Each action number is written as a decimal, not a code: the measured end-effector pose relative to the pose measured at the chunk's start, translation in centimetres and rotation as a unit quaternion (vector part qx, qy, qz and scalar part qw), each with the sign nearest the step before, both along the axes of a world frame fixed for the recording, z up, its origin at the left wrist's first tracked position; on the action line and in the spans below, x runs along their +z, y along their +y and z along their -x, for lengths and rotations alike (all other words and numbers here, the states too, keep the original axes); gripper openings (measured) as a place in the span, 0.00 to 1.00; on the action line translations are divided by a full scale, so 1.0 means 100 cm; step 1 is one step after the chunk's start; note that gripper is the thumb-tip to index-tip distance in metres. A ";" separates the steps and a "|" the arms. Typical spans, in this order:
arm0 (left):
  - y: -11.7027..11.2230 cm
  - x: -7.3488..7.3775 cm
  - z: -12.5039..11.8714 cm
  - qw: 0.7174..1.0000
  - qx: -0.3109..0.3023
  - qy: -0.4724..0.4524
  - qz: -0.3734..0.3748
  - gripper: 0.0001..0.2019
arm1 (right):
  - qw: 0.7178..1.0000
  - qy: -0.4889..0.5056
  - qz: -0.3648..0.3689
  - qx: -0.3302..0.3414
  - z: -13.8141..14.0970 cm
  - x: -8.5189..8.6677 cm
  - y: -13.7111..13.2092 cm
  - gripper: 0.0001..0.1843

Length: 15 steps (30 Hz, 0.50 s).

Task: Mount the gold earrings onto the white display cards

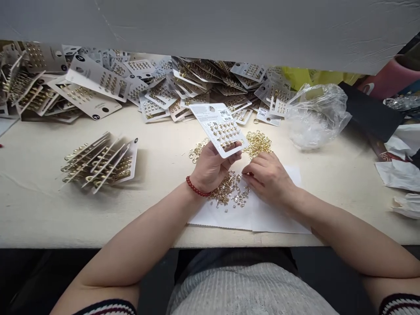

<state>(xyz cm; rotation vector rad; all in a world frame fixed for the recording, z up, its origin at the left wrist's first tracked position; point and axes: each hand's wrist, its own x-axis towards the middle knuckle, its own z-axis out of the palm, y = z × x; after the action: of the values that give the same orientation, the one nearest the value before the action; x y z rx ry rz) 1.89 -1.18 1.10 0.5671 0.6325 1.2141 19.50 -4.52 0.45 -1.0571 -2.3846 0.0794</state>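
Worktop [39, 214]: filled cards [101, 162], nine o'clock
Left hand [214, 165]: gripping studded card [216, 124]
Right hand [269, 178]: curled, grasp unclear
Bits [225, 189]: many remaining, six o'clock

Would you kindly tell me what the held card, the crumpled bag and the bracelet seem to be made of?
Card: probably stiff paperboard or plastic, white and smooth; it looks thin, flat and printed.
Bag: apparently clear, glossy plastic film, see-through with glinting creases.
Bracelet: round red beads, smooth-looking, perhaps glass, stone or plastic; unclear which.
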 end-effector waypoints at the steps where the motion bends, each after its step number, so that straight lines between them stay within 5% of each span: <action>1: 0.000 0.000 0.000 1.000 0.001 -0.002 -0.006 0.13 | 1.000 -0.018 -0.003 -0.012 0.003 -0.001 -0.001 0.07; 15: -0.002 -0.001 -0.003 0.997 -0.033 -0.007 -0.065 0.12 | 0.996 -0.082 0.000 -0.037 0.015 -0.001 0.000 0.11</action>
<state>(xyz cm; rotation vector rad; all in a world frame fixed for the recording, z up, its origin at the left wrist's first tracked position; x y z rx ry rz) 2.15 -1.38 1.04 0.6832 0.5214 1.2027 17.96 -4.47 0.32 -1.1919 -2.4863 -0.0356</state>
